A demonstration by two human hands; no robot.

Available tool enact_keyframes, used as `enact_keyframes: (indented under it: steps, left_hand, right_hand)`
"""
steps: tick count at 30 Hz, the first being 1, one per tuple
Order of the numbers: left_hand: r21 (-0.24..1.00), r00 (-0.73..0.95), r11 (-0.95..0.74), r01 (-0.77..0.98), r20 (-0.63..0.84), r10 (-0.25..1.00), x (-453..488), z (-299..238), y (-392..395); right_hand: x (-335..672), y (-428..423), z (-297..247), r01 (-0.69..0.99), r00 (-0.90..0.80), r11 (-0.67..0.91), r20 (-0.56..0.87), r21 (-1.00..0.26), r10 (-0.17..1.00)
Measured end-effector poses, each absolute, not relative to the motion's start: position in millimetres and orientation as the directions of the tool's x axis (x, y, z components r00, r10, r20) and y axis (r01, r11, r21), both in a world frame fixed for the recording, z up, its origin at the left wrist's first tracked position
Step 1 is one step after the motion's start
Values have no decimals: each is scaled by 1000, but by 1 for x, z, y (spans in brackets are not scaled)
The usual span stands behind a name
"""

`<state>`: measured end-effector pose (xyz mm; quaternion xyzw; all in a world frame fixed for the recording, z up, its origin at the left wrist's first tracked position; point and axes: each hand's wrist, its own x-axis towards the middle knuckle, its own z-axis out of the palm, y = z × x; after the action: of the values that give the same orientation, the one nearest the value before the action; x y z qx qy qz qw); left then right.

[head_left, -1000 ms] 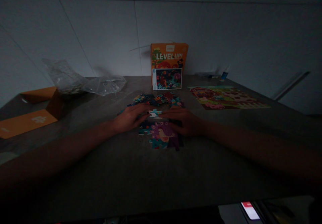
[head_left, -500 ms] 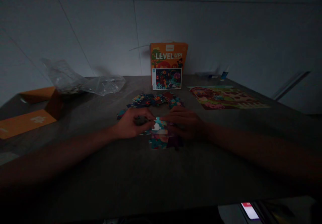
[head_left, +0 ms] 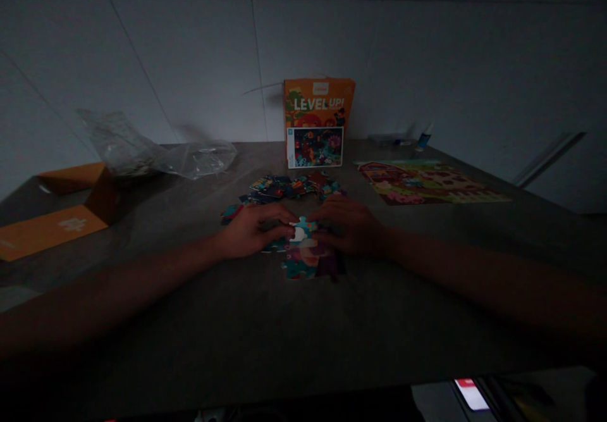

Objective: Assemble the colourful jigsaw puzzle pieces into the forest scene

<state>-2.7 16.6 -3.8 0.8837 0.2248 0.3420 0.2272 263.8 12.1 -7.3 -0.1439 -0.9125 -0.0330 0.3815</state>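
Between my hands is a teal-and-white puzzle piece (head_left: 300,227), at the upper edge of a small joined patch of puzzle pieces (head_left: 310,262) in teal, pink and purple. My left hand (head_left: 258,227) pinches the piece's left side with thumb and fingers. From the other side my right hand (head_left: 348,224) grips its right edge, the fingers partly covering the patch. Another teal piece (head_left: 274,247) lies under my left hand. Behind the hands is a pile of loose puzzle pieces (head_left: 289,187). Dim light hides the finer edges.
An orange puzzle box (head_left: 318,118) with a picture card (head_left: 315,147) stands at the back. To the right lies a farm-scene puzzle (head_left: 434,183), with a small bottle (head_left: 423,138) behind. At left are an orange box part (head_left: 57,229) and a clear plastic bag (head_left: 196,159).
The piece between my hands has shifted slightly right and away from me. My left fingers have closed in on it, and my right hand has moved slightly away from me.
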Motion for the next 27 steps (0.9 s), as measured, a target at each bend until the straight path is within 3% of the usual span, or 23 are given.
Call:
enact_keyframes:
  steps: [7, 18, 23, 27]
  left_hand:
    - [486, 690, -827, 285, 494, 528, -3, -3, 18]
    - [429, 738, -864, 262, 488, 466, -1, 0, 14]
    - [410, 824, -906, 103, 475, 309, -1, 6, 13]
    - [525, 878, -848, 72, 369, 303, -6, 6, 17]
  right_hand:
    - [265, 14, -9, 330, -653, 939, 697, -92, 298]
    - [265, 13, -9, 270, -689, 951, 658, -153, 302]
    - [264, 10, -9, 140, -760, 977, 614, -163, 212]
    - [263, 8, -9, 63, -776, 987, 615, -151, 143]
